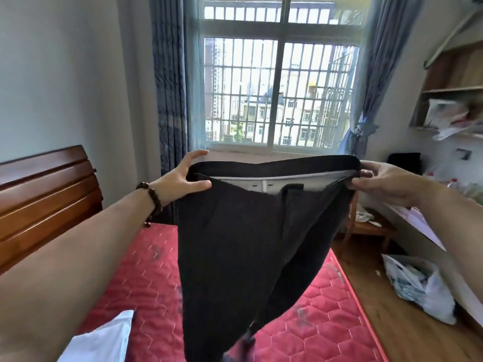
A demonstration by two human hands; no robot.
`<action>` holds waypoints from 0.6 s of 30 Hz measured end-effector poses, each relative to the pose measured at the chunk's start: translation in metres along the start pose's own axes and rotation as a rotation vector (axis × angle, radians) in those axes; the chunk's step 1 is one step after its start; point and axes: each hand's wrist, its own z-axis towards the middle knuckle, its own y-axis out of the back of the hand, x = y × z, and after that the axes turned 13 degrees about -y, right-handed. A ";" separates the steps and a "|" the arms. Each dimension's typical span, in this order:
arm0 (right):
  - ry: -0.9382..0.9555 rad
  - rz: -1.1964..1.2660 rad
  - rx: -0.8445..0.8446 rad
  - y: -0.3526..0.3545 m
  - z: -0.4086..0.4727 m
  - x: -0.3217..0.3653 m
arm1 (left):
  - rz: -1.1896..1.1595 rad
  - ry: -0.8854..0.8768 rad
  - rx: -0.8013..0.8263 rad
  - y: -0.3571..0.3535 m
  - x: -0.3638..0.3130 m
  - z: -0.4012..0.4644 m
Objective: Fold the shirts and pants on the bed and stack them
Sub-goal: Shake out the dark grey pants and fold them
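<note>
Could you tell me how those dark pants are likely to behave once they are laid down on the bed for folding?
The dark pants hang limp from the waistband between the left hand and right hand, so they are probably floppy and will need smoothing. The legs swing free, suggesting light cloth. The quilted mattress may grip them.

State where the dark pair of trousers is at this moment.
In the head view, centre frame, the dark pair of trousers hangs above the red quilted mattress, its waistband held between the left hand and right hand.
</note>
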 end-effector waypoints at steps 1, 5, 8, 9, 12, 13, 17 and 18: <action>0.008 -0.004 -0.003 0.003 -0.001 0.000 | 0.080 -0.076 0.025 0.002 -0.006 0.004; 0.131 0.091 -0.173 -0.003 -0.007 0.002 | 0.371 -0.234 -0.132 0.001 -0.021 0.021; 0.186 0.199 -0.266 -0.008 -0.011 0.008 | 0.378 -0.193 -0.232 0.007 -0.017 0.029; 0.187 0.230 -0.278 -0.008 -0.012 0.010 | 0.315 -0.169 -0.244 0.011 -0.014 0.031; 0.166 0.352 -0.253 -0.011 -0.014 0.018 | 0.175 -0.140 -0.258 0.020 -0.009 0.035; 0.164 0.402 -0.235 -0.012 -0.015 0.021 | 0.140 -0.131 -0.255 0.022 -0.008 0.037; 0.207 0.425 -0.184 -0.003 -0.019 0.040 | -0.139 -0.097 -0.274 0.035 -0.015 0.043; 0.229 0.413 -0.155 0.004 -0.020 0.047 | -0.236 -0.115 -0.297 0.040 -0.021 0.045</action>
